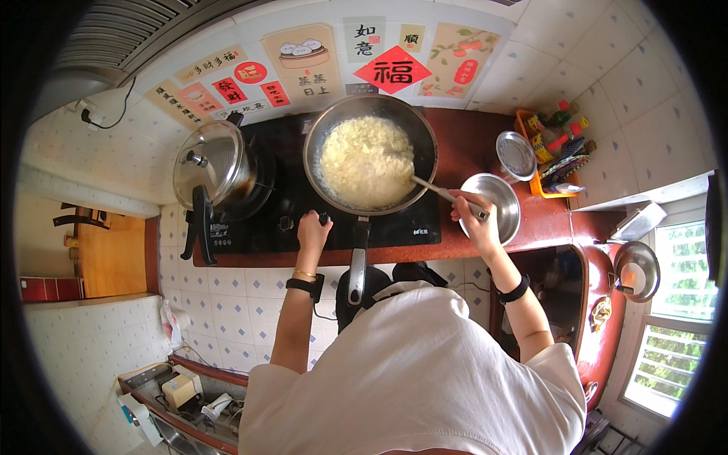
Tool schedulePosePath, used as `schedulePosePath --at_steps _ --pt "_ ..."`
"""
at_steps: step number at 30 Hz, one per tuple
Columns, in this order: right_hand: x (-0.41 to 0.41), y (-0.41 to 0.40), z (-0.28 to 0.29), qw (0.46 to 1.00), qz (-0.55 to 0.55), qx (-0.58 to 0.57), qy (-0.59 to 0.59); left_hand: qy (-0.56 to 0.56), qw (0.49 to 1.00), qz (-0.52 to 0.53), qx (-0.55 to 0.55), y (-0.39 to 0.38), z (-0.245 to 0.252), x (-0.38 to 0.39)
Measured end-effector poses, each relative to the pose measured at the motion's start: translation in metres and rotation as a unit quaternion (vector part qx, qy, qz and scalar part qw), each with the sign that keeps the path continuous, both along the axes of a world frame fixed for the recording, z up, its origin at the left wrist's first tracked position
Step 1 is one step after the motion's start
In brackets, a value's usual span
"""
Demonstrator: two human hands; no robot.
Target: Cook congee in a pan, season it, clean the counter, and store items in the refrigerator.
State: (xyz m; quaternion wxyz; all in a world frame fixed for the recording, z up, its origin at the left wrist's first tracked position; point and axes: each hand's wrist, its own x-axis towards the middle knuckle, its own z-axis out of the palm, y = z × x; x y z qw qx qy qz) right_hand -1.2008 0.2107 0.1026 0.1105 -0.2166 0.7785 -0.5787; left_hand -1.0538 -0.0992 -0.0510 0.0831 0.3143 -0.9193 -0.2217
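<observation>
A dark frying pan stands on the black glass gas hob, its handle towards me. Pale yellow food, looking like scrambled egg in bubbling liquid, fills its middle. My right hand grips the handle of a metal cooking utensil; its far end lies in the food and is hidden. My left hand has its fingers closed round a black control knob at the hob's front. Beside the pan, partly behind my right hand, sits a steel bowl.
A lidded steel pressure cooker occupies the left burner, its black handle jutting forward. Right of the pan are a small metal dish and an orange basket of bottles and packets. Another pan rests by the window.
</observation>
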Motion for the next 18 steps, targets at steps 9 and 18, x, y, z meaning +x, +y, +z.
schedulePosePath --at_steps 9,18 --pt "0.007 -0.013 -0.023 0.967 -0.001 -0.161 -0.199 -0.276 0.958 -0.048 0.054 -0.01 0.023 -0.027" --pt "-0.014 -0.044 -0.002 0.997 0.02 -0.068 -0.026 -0.315 0.896 0.044 0.311 -0.039 -0.003 -0.036"
